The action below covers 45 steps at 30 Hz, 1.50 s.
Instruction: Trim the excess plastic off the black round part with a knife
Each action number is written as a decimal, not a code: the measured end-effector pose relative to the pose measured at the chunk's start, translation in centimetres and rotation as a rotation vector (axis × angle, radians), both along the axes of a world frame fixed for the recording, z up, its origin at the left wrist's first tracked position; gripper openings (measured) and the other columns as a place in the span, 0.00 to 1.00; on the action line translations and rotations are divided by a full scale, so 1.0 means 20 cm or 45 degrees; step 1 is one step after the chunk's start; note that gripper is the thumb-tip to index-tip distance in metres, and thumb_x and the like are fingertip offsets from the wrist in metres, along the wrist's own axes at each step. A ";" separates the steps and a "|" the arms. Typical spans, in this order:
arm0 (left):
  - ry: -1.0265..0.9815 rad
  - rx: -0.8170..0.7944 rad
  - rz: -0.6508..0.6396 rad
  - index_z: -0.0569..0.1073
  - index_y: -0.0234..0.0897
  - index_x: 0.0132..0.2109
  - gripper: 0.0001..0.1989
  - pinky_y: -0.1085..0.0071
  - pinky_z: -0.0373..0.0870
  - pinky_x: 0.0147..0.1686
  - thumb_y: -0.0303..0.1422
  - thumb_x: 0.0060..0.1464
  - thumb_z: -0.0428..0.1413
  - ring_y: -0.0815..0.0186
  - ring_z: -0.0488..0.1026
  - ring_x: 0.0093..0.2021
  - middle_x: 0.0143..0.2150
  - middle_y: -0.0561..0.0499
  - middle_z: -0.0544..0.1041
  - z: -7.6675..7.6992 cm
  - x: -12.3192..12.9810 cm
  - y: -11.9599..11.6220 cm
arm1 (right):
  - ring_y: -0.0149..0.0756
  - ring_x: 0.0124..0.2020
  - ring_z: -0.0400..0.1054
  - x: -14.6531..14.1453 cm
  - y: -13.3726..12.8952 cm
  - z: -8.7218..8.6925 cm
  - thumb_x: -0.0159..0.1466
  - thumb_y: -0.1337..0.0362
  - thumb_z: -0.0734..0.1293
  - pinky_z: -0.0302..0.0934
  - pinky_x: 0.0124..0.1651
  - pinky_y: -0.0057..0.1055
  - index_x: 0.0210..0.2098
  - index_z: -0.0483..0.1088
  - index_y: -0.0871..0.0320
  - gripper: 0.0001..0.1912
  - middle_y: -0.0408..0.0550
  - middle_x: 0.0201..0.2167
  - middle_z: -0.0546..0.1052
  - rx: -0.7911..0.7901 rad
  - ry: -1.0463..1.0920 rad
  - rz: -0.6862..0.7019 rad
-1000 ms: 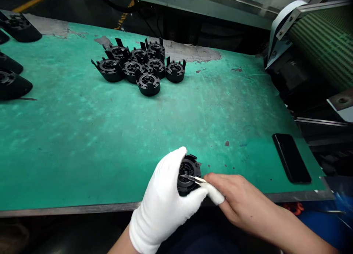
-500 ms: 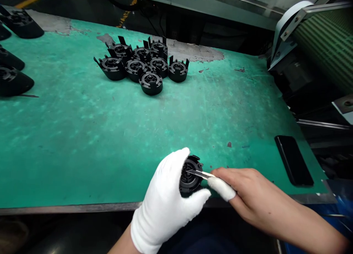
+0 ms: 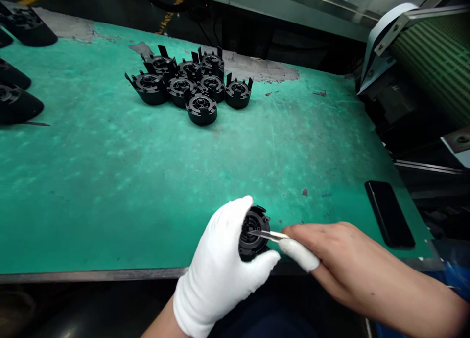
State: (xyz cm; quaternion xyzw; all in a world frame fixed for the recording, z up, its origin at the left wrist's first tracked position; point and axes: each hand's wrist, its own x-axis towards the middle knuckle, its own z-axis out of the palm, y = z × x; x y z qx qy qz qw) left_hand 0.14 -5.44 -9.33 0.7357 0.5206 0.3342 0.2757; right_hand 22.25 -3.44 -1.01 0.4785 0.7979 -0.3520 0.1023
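Observation:
My left hand (image 3: 227, 264), in a white glove, is wrapped round a round black plastic part (image 3: 253, 247) above the table's front edge. Ribs and rings show on the part's upturned face; the glove covers its left side. A white cot covers the thumb of my right hand (image 3: 323, 247), which is otherwise bare and pinches a scalpel-like knife (image 3: 270, 235). The blade points left, its tip over the middle of the black part; whether it touches cannot be made out.
Several similar black parts (image 3: 201, 110) stand grouped at the back of the green table (image 3: 147, 181). More black pieces (image 3: 18, 103) lie at the left edge. A black phone (image 3: 389, 213) rests at the right, near a machine with a green mesh belt (image 3: 436, 59).
The knife tip has shifted slightly down across the part's face, and my right hand has turned a little. My left hand keeps its hold on the black part.

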 end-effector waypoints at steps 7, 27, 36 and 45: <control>-0.003 -0.005 -0.012 0.58 0.37 0.67 0.37 0.55 0.67 0.65 0.37 0.53 0.61 0.57 0.68 0.64 0.62 0.42 0.70 0.00 0.00 0.00 | 0.43 0.37 0.75 -0.03 0.03 -0.03 0.61 0.76 0.61 0.56 0.35 0.35 0.43 0.68 0.50 0.16 0.43 0.36 0.78 0.034 -0.052 0.008; 0.042 -0.012 -0.002 0.58 0.37 0.67 0.40 0.51 0.68 0.64 0.38 0.50 0.64 0.53 0.68 0.64 0.62 0.40 0.70 -0.01 0.00 0.00 | 0.41 0.37 0.75 0.03 0.13 -0.05 0.70 0.67 0.60 0.56 0.33 0.34 0.53 0.71 0.48 0.15 0.44 0.36 0.79 0.316 -0.151 0.153; 0.061 -0.047 0.001 0.58 0.39 0.67 0.40 0.51 0.68 0.65 0.39 0.51 0.64 0.52 0.67 0.65 0.63 0.40 0.69 0.00 -0.01 0.00 | 0.42 0.34 0.74 0.03 0.17 -0.05 0.69 0.68 0.62 0.53 0.31 0.34 0.53 0.72 0.49 0.15 0.44 0.33 0.78 0.376 -0.149 0.211; 0.044 -0.010 -0.018 0.58 0.37 0.66 0.39 0.52 0.70 0.63 0.38 0.51 0.64 0.53 0.69 0.63 0.61 0.41 0.71 0.00 -0.01 0.01 | 0.39 0.31 0.75 0.04 0.09 -0.03 0.67 0.70 0.62 0.58 0.32 0.30 0.41 0.73 0.51 0.10 0.43 0.30 0.79 0.063 -0.008 0.055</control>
